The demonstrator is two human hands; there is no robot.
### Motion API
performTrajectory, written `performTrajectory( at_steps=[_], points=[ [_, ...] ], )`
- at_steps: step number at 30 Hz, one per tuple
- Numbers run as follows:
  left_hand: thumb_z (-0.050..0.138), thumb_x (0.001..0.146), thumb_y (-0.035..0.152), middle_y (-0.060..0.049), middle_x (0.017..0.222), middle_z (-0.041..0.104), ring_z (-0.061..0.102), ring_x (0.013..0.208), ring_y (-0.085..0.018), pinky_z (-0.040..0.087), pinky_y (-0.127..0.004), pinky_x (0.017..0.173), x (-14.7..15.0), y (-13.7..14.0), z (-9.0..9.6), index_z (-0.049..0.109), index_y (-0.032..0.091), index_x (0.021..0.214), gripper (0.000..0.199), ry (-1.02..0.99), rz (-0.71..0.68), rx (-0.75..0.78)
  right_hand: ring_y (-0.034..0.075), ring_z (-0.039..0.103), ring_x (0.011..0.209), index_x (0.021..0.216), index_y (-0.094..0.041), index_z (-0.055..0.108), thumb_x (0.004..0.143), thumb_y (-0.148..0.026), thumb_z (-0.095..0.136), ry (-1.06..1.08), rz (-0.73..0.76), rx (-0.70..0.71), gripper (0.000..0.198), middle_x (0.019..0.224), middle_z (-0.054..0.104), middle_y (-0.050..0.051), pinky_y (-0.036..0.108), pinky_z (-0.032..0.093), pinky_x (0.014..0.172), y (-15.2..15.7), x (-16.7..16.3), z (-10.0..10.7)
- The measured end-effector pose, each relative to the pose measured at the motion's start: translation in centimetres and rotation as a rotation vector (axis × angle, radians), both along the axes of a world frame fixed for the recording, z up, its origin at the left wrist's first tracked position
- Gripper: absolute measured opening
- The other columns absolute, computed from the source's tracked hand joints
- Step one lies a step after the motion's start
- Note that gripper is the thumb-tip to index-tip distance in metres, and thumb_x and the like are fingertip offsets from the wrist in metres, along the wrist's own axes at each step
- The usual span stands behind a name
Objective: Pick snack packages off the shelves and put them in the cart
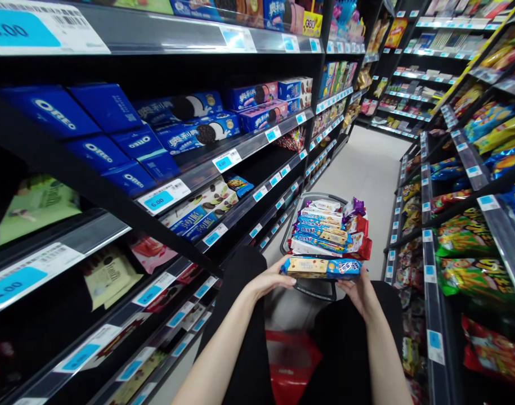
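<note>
Between my two hands is a blue and cream cookie packet (320, 266), held level by its ends. My left hand (274, 278) grips the left end, with the thumb along the near edge. My right hand (361, 289) closes on the right end, its fingers partly hidden beneath the packet. Just beyond the packet stands a grey shopping basket (287, 228) on the floor. Several blue and white snack packets (322, 230) lie stacked in it, with red packets (361, 233) and a purple one (354, 207) along its right side.
Shelves on the left carry blue Oreo boxes (128, 146) and price tags. Bagged snacks (468, 233) fill the right shelves. The pale aisle floor (358, 160) runs between them to more shelves at the back. A red object (291, 360) lies between my legs.
</note>
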State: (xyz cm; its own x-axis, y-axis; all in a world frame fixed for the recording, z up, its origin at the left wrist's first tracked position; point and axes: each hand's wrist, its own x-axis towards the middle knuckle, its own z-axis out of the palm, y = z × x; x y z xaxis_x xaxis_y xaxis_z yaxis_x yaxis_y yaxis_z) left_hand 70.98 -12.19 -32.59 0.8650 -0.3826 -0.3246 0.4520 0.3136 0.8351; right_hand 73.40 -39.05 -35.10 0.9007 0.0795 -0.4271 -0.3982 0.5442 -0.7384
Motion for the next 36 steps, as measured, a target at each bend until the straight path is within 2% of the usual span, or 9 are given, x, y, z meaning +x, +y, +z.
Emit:
performTrajectory(
  at_steps=[2,5,9,11,19,22,26,30,36],
  points=[
    [0.075,0.058,0.022,-0.007,0.105,0.056,0.056,0.081,-0.014,0.051,-0.019,0.056,0.1,-0.3,0.0,0.049,0.02,0.119,0.066,-0.094,0.013,0.111,0.019,0.062,0.058,0.093,-0.019,0.057,0.059,-0.058,0.07,0.064,0.005,-0.005,0.053,0.074,0.066,0.004,0.034,0.054,0.059,-0.2,-0.1,0.1],
    [0.07,0.066,0.033,-0.007,0.092,0.059,0.053,0.061,-0.009,0.049,-0.019,0.048,0.5,-0.6,-0.5,0.051,0.014,0.119,0.059,-0.17,0.065,0.258,0.021,0.064,0.066,0.098,-0.019,0.057,0.06,-0.055,0.07,0.066,0.004,-0.036,0.054,0.083,0.068,0.006,0.032,0.054,0.058,-0.3,-0.2,0.3],
    [0.069,0.066,0.04,-0.005,0.079,0.06,0.052,0.052,-0.009,0.051,-0.024,0.047,0.7,-0.7,-0.7,0.05,0.011,0.12,0.065,-0.146,0.086,0.279,0.025,0.063,0.087,0.101,-0.019,0.057,0.064,-0.053,0.068,-0.038,-0.022,-0.114,0.051,0.096,0.066,0.008,0.036,0.054,0.068,-0.2,-0.1,0.2],
    [0.07,0.065,0.042,-0.006,0.078,0.061,0.053,0.053,-0.01,0.052,-0.024,0.047,0.7,-0.7,-0.5,0.054,0.009,0.115,0.062,-0.123,0.11,0.276,0.026,0.062,0.09,0.098,-0.017,0.059,0.066,-0.053,0.067,-0.074,-0.04,-0.142,0.049,0.095,0.067,0.008,0.037,0.054,0.069,-0.2,0.0,0.2],
    [0.066,0.067,0.047,-0.015,0.096,0.064,0.061,0.079,-0.021,0.054,-0.025,0.05,0.6,-0.8,0.0,0.057,0.008,0.111,0.059,-0.022,0.127,0.223,0.016,0.06,0.058,0.081,-0.013,0.061,0.061,-0.049,0.073,-0.107,-0.107,-0.219,0.042,0.07,0.065,0.002,0.026,0.052,0.047,0.1,-0.2,1.1],
    [0.064,0.069,0.049,-0.015,0.091,0.064,0.06,0.07,-0.019,0.055,-0.028,0.049,0.7,-0.8,-0.5,0.059,0.007,0.106,0.056,-0.004,0.113,0.217,0.016,0.059,0.052,0.077,-0.012,0.061,0.058,-0.052,0.073,-0.099,-0.076,-0.244,0.046,0.064,0.064,0.003,0.026,0.051,0.044,0.3,-0.3,1.3],
    [0.06,0.071,0.054,-0.011,0.071,0.063,0.055,0.053,-0.014,0.053,-0.029,0.046,0.8,-0.9,-0.9,0.063,0.005,0.095,0.054,0.04,0.093,0.262,0.018,0.057,0.045,0.07,-0.012,0.059,0.054,-0.057,0.073,-0.088,-0.014,-0.288,0.05,0.055,0.062,0.005,0.026,0.047,0.04,0.4,-0.3,1.4],
    [0.06,0.07,0.055,-0.006,0.06,0.059,0.055,0.049,-0.014,0.051,-0.027,0.044,0.7,-1.1,-0.6,0.059,0.008,0.105,0.059,0.056,0.107,0.274,0.019,0.058,0.043,0.067,-0.013,0.058,0.054,-0.058,0.073,-0.074,0.008,-0.305,0.049,0.052,0.061,0.005,0.027,0.047,0.04,0.3,-0.3,1.4],
    [0.06,0.071,0.055,-0.006,0.059,0.061,0.055,0.047,-0.014,0.049,-0.024,0.043,0.7,-1.0,-0.4,0.055,0.008,0.112,0.062,0.035,0.115,0.302,0.019,0.058,0.044,0.069,-0.013,0.058,0.055,-0.056,0.073,-0.057,0.011,-0.304,0.047,0.053,0.062,0.006,0.028,0.047,0.04,0.3,-0.2,1.1]
  ],
)
